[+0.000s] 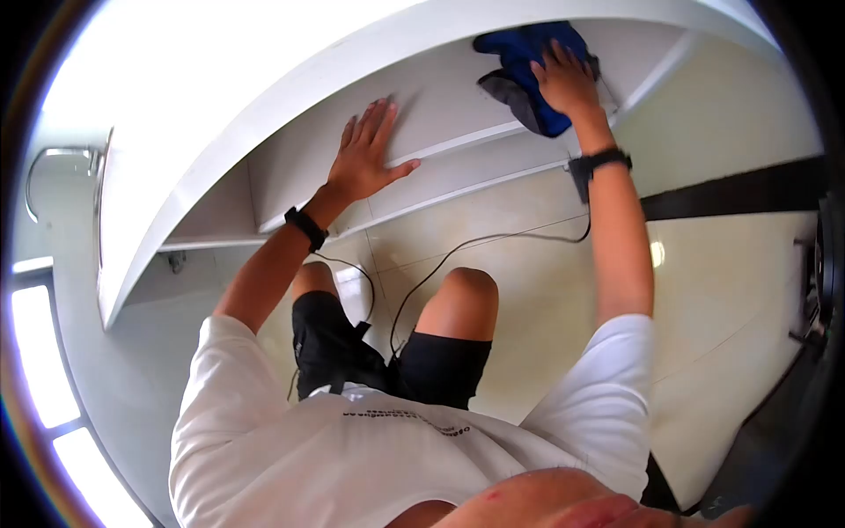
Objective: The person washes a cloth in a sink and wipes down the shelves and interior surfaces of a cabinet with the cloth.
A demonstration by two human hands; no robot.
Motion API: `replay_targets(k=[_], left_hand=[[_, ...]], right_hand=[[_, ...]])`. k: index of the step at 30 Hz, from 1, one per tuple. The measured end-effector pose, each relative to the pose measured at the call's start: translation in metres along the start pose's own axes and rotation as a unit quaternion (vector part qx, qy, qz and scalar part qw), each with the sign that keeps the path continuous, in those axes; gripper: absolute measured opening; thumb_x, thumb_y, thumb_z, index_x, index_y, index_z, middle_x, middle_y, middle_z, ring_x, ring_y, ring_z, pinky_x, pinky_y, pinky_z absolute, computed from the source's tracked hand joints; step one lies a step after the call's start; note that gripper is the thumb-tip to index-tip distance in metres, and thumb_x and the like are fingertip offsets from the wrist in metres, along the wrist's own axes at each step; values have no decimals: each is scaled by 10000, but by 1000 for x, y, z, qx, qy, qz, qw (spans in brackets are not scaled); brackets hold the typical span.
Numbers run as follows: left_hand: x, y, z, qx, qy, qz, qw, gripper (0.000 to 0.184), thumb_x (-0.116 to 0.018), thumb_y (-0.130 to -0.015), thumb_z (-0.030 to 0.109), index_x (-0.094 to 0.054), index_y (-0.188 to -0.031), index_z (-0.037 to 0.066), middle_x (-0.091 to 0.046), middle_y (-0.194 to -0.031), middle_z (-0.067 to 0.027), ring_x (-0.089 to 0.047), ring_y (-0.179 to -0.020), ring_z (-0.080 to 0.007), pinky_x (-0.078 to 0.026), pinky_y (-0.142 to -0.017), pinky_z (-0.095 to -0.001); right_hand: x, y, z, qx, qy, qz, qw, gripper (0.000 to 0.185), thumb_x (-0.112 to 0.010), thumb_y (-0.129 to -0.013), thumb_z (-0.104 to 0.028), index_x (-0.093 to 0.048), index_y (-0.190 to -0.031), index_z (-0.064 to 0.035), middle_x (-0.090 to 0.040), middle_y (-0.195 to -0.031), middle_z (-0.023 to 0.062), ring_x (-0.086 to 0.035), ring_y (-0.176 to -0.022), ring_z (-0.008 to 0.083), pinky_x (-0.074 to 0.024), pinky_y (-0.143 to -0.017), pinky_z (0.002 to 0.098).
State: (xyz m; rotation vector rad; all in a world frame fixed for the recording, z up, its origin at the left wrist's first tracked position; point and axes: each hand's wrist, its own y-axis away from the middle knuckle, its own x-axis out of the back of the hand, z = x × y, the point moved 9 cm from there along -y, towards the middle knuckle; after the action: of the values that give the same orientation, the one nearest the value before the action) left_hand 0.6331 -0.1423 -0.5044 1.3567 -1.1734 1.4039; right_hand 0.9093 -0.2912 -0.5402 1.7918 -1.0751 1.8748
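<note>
Blue cloth (pixel 519 55) lies under and just beside the right hand (pixel 568 85), on the shelf (pixel 440 97); its grey flap (pixel 509 95) sits on the side toward the left hand (pixel 361 160). Right hand: fingers spread wide over the cloth, seemingly pressing rather than gripping. Left hand: holding nothing, fingers extended, thumb out, at the shelf; firmness of contact cannot be told. Judgement: best with right palm flat, pressure even, loose cloth gathered beneath the fingers.
</note>
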Motion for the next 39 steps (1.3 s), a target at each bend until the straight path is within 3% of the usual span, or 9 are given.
replay_targets(k=[5,8,10,14,20,22,26,29,39], left_hand=[[-5,-2,-17,7,-7,5,1000,871,-530,-822,602,-169,-1464,137,-200,-1498,-152,-184,-1391,-303,-153,-1121,-477],[-8,3,-8,8,-12,20,1000,861,-528,-822,606,-189,-1461,139,-206,-1503,-122,-182,-1392,-292,-138,-1128,-471],[-6,2,-6,10,1,32,999,854,-523,-825,606,-196,-1459,138,-211,-1501,-123,-183,-1393,-287,-140,-1127,-470],[-1,3,-14,2,-4,61,998,856,-519,-818,622,-235,-1443,110,-266,-1476,-135,-228,-1380,-272,-176,-1117,-478],[-1,6,-17,-16,7,110,994,870,-523,-806,637,-268,-1431,88,-317,-1452,-143,-274,-1361,-278,-214,-1101,-493],[1,4,-19,-14,17,118,993,871,-514,-806,644,-266,-1432,91,-312,-1454,-142,-271,-1361,-280,-207,-1103,-492],[-11,1,-19,22,19,33,999,832,-513,-831,606,-226,-1450,129,-264,-1484,-112,-216,-1385,-260,-166,-1122,-471],[-14,2,-22,17,23,56,998,835,-519,-826,606,-231,-1449,131,-272,-1479,-113,-219,-1384,-262,-164,-1121,-473],[-20,12,-37,48,55,0,997,877,-531,-806,632,-223,-1451,124,-316,-1453,-133,-257,-1365,-283,-193,-1110,-483]], right_hand=[[27,56,-103,17,-45,82,996,473,-546,-818,-376,-591,-1119,-14,-532,-1206,222,-431,-1212,400,-260,-965,640],[11,21,-148,117,-101,101,983,350,-464,-913,-260,-578,-1144,-24,-501,-1297,191,-471,-1208,331,-330,-998,513],[-31,-46,-105,65,-165,-115,977,330,-449,-918,-258,-593,-1142,-63,-540,-1252,184,-540,-1132,328,-357,-974,498],[-16,-52,-30,17,-14,-57,998,303,-431,-917,-211,-631,-1064,-37,-635,-1061,190,-620,-988,320,-517,-791,454],[25,43,-14,25,285,-19,958,243,-468,-893,-171,-639,-994,-31,-630,-975,142,-636,-864,365,-533,-772,421],[37,43,-19,-48,76,4,996,217,-495,-866,-154,-635,-965,-21,-632,-936,139,-647,-832,352,-549,-712,407],[26,26,-99,66,35,-123,990,117,-636,-718,-115,-695,-799,-54,-679,-899,168,-678,-823,305,-552,-663,406],[30,35,-183,179,-79,-57,979,187,-504,-841,-170,-561,-984,-65,-659,-869,210,-651,-767,387,-518,-672,498],[-3,-27,12,-65,49,-88,993,289,-454,-871,-246,-588,-1052,-67,-644,-1021,213,-623,-943,398,-506,-801,484]])
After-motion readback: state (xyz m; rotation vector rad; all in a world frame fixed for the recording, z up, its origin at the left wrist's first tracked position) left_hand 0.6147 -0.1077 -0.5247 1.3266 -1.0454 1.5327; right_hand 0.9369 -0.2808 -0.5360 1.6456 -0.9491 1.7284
